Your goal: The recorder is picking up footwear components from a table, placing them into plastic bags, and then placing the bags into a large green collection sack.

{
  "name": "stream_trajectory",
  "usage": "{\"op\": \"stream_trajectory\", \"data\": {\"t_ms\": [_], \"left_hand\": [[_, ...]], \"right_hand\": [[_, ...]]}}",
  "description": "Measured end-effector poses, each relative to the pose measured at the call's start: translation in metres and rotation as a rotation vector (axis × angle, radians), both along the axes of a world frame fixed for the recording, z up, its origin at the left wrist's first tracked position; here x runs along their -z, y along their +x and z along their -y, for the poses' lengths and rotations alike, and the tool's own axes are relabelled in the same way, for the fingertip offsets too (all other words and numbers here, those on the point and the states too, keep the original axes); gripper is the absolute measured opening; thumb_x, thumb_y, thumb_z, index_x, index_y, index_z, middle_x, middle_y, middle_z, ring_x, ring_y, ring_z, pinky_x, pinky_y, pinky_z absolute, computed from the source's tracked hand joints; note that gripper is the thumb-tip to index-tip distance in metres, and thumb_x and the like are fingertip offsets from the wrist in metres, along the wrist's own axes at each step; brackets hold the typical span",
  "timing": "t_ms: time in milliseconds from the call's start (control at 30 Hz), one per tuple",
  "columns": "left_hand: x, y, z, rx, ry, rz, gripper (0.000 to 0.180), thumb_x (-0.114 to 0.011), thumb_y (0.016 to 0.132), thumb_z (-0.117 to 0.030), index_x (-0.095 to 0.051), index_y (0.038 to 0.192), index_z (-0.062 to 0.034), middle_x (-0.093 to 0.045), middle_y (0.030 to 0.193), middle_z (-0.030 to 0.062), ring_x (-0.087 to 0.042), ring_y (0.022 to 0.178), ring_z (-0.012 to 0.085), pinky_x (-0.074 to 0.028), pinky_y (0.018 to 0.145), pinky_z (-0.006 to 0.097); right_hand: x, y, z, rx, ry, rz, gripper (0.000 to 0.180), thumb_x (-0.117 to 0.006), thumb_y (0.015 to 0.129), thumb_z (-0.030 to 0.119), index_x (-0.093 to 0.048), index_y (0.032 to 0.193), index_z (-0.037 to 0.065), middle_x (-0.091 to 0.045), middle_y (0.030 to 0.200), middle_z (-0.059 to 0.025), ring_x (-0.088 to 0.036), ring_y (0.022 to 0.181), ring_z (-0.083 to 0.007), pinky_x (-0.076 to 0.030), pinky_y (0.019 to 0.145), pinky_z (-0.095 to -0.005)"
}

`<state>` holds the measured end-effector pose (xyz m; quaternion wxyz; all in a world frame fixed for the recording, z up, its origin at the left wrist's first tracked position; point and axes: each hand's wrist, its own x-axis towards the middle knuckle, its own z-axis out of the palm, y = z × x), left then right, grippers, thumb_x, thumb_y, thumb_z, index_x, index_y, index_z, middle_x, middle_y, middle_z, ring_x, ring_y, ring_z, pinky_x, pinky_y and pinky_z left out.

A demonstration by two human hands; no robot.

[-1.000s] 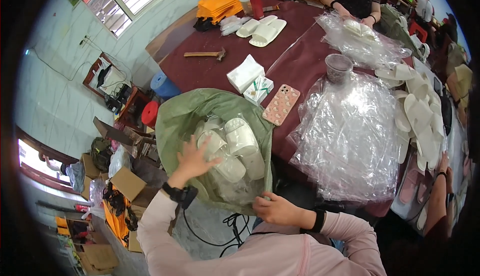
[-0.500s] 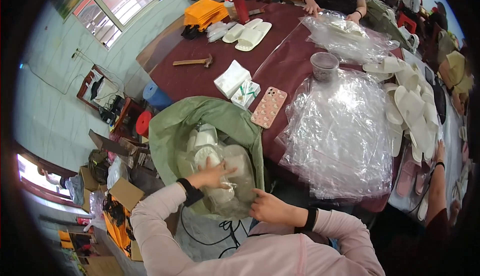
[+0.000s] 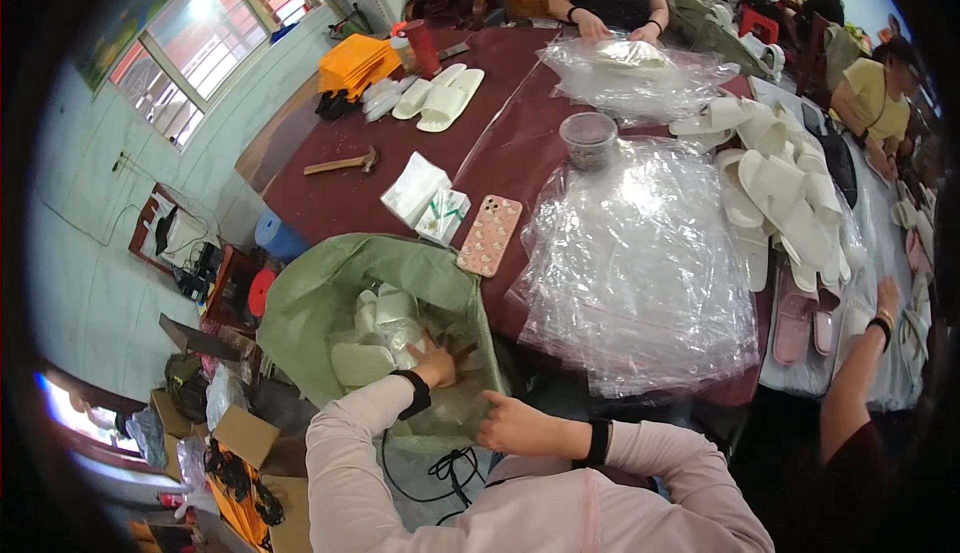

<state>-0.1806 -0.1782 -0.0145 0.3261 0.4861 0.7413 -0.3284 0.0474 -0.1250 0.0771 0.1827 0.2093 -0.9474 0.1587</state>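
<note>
A large green sack (image 3: 300,298) stands open-mouthed against the table's near left side. Inside it lie white slippers (image 3: 362,365) in clear plastic bags. My left hand (image 3: 437,366) reaches into the sack, fingers spread over the bagged slippers at its right side; nothing shows gripped in it. At the sack's near right rim, my right hand (image 3: 522,427) is closed, its fingertips pinching the sack's edge.
On the dark red table (image 3: 330,193) lie a phone (image 3: 490,236), a tissue pack (image 3: 442,215), a hammer (image 3: 342,163), clear bags (image 3: 645,273), a round tub (image 3: 589,140) and slippers (image 3: 778,188). Co-workers' hands (image 3: 592,29) are across the table; another arm (image 3: 850,378) reaches in at right.
The view has shifted, so the table things sit further left. My left hand has moved to the right within the sack, uncovering a slipper at left. My right hand stays at the rim.
</note>
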Motion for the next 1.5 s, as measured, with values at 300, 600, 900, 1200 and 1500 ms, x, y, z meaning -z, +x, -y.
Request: {"op": "stream_trajectory", "data": {"t_ms": [300,600,900,1200,1500], "left_hand": [[-0.081,0.015,0.012,-0.11,0.159,0.178,0.076,-0.054,0.077,-0.065,-0.033,0.142,-0.0319,-0.013,0.154,0.0127,-0.001,0.137,0.0506,-0.008,0.095,0.078],[-0.147,-0.051,0.018,-0.123,0.738,-0.152,0.042,-0.063,0.081,-0.032,-0.059,0.118,-0.0133,-0.06,0.115,0.0109,-0.055,0.107,0.0325,-0.044,0.089,0.044],[-0.106,-0.095,-0.016,-0.012,1.017,0.025,0.046,-0.056,0.088,-0.035,-0.052,0.129,-0.0146,-0.039,0.138,0.0241,-0.038,0.127,0.0406,-0.034,0.102,0.046],[-0.075,-0.103,-0.059,0.032,0.839,-0.127,0.04,-0.05,0.092,-0.035,-0.051,0.127,-0.014,-0.035,0.141,0.0214,-0.024,0.134,0.0439,-0.012,0.11,0.056],[-0.082,-0.114,-0.072,-0.001,0.788,-0.086,0.036,-0.046,0.092,-0.027,-0.056,0.119,-0.0047,-0.048,0.133,0.0134,-0.037,0.128,0.0306,-0.014,0.11,0.054]], "right_hand": [[0.019,0.003,0.0,0.031,0.11,0.14,0.005,-0.056,0.074,0.016,-0.059,0.071,0.014,-0.057,0.065,-0.0004,-0.061,0.066,-0.0172,-0.04,0.09,-0.0378],[0.019,0.001,-0.007,0.079,0.005,0.019,0.009,-0.057,0.072,0.017,-0.061,0.064,0.013,-0.058,0.062,-0.0015,-0.061,0.064,-0.0184,-0.04,0.081,-0.0341],[0.017,-0.004,-0.007,0.069,0.039,0.072,0.006,-0.058,0.072,0.015,-0.064,0.069,0.013,-0.058,0.07,-0.0006,-0.06,0.078,-0.0184,-0.038,0.093,-0.0372],[0.024,-0.011,-0.021,0.104,-0.105,0.081,0.007,-0.058,0.071,0.017,-0.063,0.072,0.012,-0.059,0.081,-0.0022,-0.057,0.088,-0.0196,-0.037,0.094,-0.0373],[0.023,-0.018,-0.021,0.117,0.007,0.231,0.008,-0.058,0.074,0.016,-0.064,0.076,0.011,-0.059,0.085,-0.0032,-0.058,0.091,-0.0212,-0.037,0.097,-0.0398]]}}
